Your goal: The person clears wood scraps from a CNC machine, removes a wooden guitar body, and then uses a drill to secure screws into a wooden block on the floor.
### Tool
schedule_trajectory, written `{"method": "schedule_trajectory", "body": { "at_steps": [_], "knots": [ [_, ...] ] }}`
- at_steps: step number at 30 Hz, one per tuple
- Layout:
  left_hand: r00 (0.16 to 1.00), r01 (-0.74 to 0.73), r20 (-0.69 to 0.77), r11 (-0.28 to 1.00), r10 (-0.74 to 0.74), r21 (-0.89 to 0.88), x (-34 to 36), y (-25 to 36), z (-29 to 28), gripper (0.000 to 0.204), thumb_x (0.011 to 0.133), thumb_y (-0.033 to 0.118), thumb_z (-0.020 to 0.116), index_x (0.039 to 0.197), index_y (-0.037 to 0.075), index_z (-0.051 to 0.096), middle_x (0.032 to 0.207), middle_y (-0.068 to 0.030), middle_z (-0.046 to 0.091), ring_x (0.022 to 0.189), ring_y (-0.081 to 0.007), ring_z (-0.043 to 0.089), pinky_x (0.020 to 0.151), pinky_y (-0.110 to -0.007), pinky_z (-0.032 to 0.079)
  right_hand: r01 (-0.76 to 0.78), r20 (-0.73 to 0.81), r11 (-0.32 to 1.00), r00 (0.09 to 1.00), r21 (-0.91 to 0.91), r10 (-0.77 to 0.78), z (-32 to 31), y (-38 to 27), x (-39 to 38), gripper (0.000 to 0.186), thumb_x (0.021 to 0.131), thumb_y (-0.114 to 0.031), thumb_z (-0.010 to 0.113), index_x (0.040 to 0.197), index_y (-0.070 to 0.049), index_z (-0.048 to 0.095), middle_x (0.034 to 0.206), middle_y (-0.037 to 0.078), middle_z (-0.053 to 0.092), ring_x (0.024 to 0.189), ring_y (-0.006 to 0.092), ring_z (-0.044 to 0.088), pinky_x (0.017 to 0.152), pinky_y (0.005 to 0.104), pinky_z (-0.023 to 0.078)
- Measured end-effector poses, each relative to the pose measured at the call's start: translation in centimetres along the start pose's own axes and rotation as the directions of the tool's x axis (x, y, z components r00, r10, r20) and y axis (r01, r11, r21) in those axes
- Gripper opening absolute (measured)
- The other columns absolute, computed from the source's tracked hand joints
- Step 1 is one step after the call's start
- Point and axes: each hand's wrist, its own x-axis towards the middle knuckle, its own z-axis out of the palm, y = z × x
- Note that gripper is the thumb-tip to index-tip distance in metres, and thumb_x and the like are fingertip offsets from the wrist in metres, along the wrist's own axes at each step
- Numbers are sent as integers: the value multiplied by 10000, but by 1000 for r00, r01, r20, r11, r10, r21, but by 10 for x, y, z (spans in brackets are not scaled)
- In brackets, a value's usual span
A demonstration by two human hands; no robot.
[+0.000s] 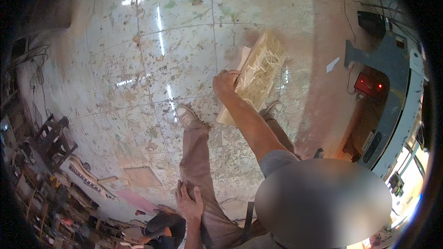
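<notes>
A pale wooden board (265,71) lies slanted on the floor by my feet, with thin curled wood strips (268,61) scattered over its upper face. My right hand (226,83) reaches down to the board's left edge. Its fingers are bent and closed there; their tips are too small and partly hidden to show what they hold. A smaller light wood piece (244,54) sticks out beside the board, just beyond those fingers. My left hand (190,202) rests on my left thigh, fingers loosely spread, holding nothing.
Worn, stained floor tiles (184,60) surround the board. A grey machine frame (392,78) with a red box (369,85) stands right. Carved wooden pieces (87,175) and a dark stool-like frame (53,143) lie left. Another person (164,228) is low at the bottom left.
</notes>
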Motion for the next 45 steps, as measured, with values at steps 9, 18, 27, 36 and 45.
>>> {"method": "schedule_trajectory", "body": {
  "at_steps": [9,18,27,36,45],
  "knots": [
    [1000,7,-25,988,-3,157,5,3,1,583,992,470,493,1308,-16,555,1494,-247,408,1342,-450,396,1099,-574,317,33,-5,984,999,-174,-35,75,-65,-9,342,901,-221,577,1175,-73,721,1142,162,679,1125,411,579,889,767,372],
    [995,-74,-54,973,88,219,-6,17,11,613,1004,497,447,1336,-11,534,1507,-251,391,1374,-446,360,1130,-565,279,314,-340,728,933,609,-118,41,-36,-87,221,876,-170,550,967,-77,728,979,159,697,1009,359,645,900,588,433],
    [969,-189,-64,887,237,420,-63,42,46,591,1011,468,407,1370,10,509,1509,-249,394,1390,-417,358,1136,-614,233,-59,-95,544,963,837,251,143,161,-360,249,840,-233,606,999,-57,685,970,204,684,1003,395,649,875,506,512],
    [735,-678,70,730,674,92,-95,254,81,456,968,371,535,1191,-21,602,1212,-256,602,1163,-395,548,1001,-470,423,-118,98,-41,532,992,841,219,437,-703,325,845,-285,595,1005,-37,731,955,205,717,932,384,685,853,459,536],
    [408,-894,218,436,887,-100,-188,421,74,390,919,342,591,913,-47,624,882,-221,662,854,-370,630,774,-438,476,-107,557,-551,47,828,829,423,276,-904,278,807,-238,647,933,-9,742,921,177,732,847,301,710,783,394,555]
  ]
}}
